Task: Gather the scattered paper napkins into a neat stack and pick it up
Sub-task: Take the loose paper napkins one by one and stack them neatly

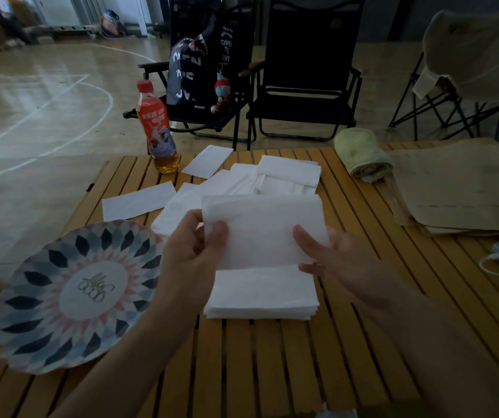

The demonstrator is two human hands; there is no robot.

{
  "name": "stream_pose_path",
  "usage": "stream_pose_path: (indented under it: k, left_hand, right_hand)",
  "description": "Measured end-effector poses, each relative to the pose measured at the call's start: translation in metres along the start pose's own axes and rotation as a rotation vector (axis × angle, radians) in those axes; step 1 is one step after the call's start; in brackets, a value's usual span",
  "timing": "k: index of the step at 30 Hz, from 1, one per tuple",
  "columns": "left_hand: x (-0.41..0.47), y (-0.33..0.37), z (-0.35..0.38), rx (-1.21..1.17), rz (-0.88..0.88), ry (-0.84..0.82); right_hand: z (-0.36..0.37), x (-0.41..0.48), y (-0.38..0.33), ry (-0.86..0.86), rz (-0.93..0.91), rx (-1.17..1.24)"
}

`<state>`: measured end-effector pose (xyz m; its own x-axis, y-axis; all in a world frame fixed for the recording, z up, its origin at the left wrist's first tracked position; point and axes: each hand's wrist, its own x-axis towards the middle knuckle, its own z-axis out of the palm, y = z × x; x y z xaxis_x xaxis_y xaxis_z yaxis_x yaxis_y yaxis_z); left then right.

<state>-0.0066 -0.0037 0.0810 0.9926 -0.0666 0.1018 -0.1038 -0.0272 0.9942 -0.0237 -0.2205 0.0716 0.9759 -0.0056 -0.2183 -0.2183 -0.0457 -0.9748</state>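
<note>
both forearms reached in from the near edge of the slatted worktop (347, 342). the left hand (192, 254) and the right hand (338, 257) held one napkin (261, 227) between them, each set of fingers closed on a side edge, thumbs on the face of the sheet. the napkin hung above the stack (261, 292), which lay on the worktop directly below and slightly toward the camera, its long axis running left to right, square with the held sheet. both hands were about equally near the stack. more loose napkins (287, 173) lay farther off, overlapping. how many were in that heap was hard to tell, and the stack's far edge was hidden behind the held napkin. a patterned plate (46, 297) sat to the left
</note>
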Motion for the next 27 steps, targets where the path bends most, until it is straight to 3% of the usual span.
stream_pose_path:
  k: [2, 4, 6, 8, 11, 19, 27]
  left_hand:
    - [0.002, -0.01, 0.0, 0.095, -0.083, 0.025]
    - [0.006, -0.023, -0.001, 0.237, -0.142, 0.023]
    - [0.009, -0.036, -0.002, 0.432, -0.171, -0.003]
    - [0.011, -0.048, -0.004, 0.788, -0.151, -0.013]
    - [0.012, -0.061, -0.004, 1.128, -0.127, -0.048]
    - [0.016, -0.071, -0.01, 1.222, -0.15, -0.123]
    - [0.017, -0.07, -0.009, 1.319, -0.133, -0.132]
  right_hand:
    - [-0.002, 0.001, 0.003, 0.006, 0.065, 0.079]
    - [-0.003, 0.001, 0.007, 0.098, 0.067, -0.002]
    - [-0.004, 0.001, 0.012, 0.168, 0.02, -0.267]
    - [-0.002, 0.001, 0.017, 0.182, -0.015, -0.563]
    - [0.005, 0.0, 0.024, 0.22, -0.045, -0.816]
    - [0.017, 0.002, 0.033, 0.187, -0.003, -1.06]
    - [0.022, 0.003, 0.036, 0.246, 0.023, -1.133]
